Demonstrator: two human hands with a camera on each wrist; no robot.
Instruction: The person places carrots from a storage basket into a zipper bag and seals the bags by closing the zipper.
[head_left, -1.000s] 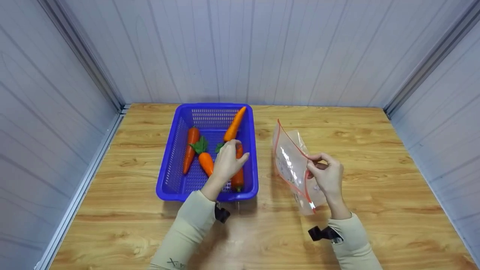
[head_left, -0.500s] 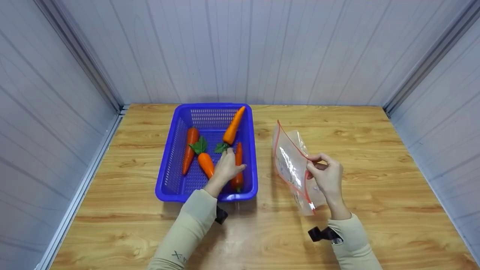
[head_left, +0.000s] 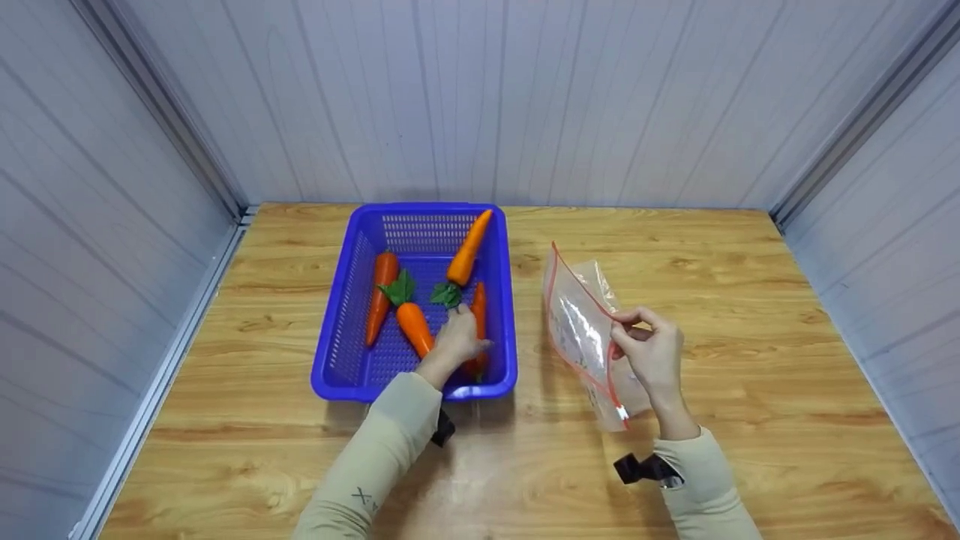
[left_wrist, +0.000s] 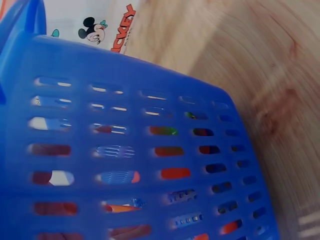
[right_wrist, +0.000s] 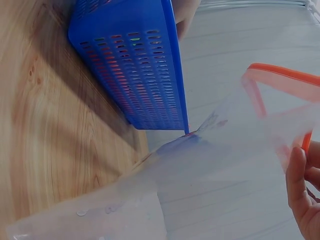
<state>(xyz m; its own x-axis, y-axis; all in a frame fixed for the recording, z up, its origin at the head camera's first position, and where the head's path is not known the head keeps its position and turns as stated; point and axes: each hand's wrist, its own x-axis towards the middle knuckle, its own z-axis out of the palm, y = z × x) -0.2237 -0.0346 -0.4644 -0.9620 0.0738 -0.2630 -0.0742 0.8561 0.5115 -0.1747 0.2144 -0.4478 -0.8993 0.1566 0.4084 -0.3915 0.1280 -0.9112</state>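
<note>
In the head view my left hand [head_left: 456,339] reaches down into a blue plastic basket [head_left: 321,375]. Its thumb is spread over a red-orange carrot [head_left: 480,307] along the right wall; the fingers point down left of that carrot, tips partly hidden. Just beyond the fingers lies an orange carrot [head_left: 466,255] with green leaves. Two more lie on the left: a darker carrot [head_left: 381,296] and a leafy carrot [head_left: 414,326]. My right hand [head_left: 651,352] pinches the red-edged rim of a clear zip bag [head_left: 581,322], its mouth standing apart.
The basket and bag rest on a wood-grain table [head_left: 750,337]. Pale panel walls [head_left: 480,105] enclose the back and both sides. Printed cartoon figures [left_wrist: 95,32] show on the bag beyond the basket in the left wrist view.
My left hand has moved lower and nearer in the basket, away from the leafy carrot at the upper right. The right hand still holds the bag in about the same place.
</note>
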